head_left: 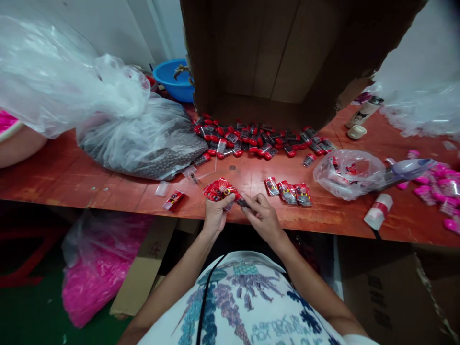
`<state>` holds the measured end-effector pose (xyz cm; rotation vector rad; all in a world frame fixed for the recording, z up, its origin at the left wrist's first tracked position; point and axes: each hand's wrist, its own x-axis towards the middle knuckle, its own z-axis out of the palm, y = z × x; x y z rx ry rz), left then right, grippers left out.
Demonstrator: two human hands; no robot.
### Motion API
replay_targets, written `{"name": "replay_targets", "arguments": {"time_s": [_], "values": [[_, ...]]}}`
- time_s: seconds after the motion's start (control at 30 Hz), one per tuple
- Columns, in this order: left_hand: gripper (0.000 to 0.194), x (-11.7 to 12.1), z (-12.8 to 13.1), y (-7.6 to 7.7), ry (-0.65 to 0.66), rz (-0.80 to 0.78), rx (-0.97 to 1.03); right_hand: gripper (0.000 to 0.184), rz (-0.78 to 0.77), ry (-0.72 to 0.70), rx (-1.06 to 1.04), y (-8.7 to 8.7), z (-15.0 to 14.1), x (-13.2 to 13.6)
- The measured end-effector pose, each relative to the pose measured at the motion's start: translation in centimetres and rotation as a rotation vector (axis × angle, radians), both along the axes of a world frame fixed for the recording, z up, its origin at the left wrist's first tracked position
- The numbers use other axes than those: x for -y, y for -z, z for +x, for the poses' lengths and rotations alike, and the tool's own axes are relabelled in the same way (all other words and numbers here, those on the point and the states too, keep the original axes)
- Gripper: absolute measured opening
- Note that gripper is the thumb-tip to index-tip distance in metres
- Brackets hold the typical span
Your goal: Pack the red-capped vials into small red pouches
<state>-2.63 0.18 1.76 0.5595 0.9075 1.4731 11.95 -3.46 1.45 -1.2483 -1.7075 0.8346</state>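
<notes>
My left hand (215, 214) is closed around a fanned bunch of red printed plastic packets (220, 189), thumb on top, just over the table's front edge. Close beside it, my right hand (263, 214) pinches a small dark-and-red container (243, 201) at the packets' right end; fingers partly hide it. Several filled red packets (287, 191) lie in a row to the right of my hands. A folded red packet stack (174, 200) rests to the left. Beyond my hands, many small red-capped clear containers with dark contents (251, 139) spill from a tipped cardboard box (266, 91).
On the red table (323, 218), a tied clear bag of dark pieces (143, 143) bulges left. At right are a plastic bag of red packets (347, 175), a white roll (378, 212), a bottle (364, 111) and pink containers (442, 187). A blue basin (176, 84) stands behind.
</notes>
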Motion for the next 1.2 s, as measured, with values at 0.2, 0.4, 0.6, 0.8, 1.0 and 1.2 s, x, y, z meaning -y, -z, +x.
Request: {"name": "replay_targets", "arguments": {"time_s": [0.2,0.4,0.6,0.8,1.0,1.2], "values": [[0.028,0.2,0.1,-0.6,0.083,-0.014,-0.017,0.045,-0.148,-0.042,-0.117,-0.8,0.8,-0.3],[0.027,0.3,0.4,-0.5,-0.004,0.014,-0.019,0.044,-0.055,-0.046,-0.014,-1.4,1.3,-0.2],[0.029,0.5,0.9,-1.0,-0.003,-0.034,-0.023,0.046,-0.042,-0.026,-0.013,-1.7,0.8,0.4],[0.028,0.6,1.0,-1.2,0.029,-0.066,-0.036,0.041,-0.155,-0.009,-0.129,-1.8,1.1,0.2],[0.024,1.2,1.6,-0.7,0.044,-0.080,-0.011,0.035,-0.122,0.103,-0.185,-0.6,0.2,0.6],[0.024,1.4,1.8,-0.4,0.058,-0.140,0.025,0.036,-0.103,0.141,-0.174,0.2,-0.4,0.7]]}}
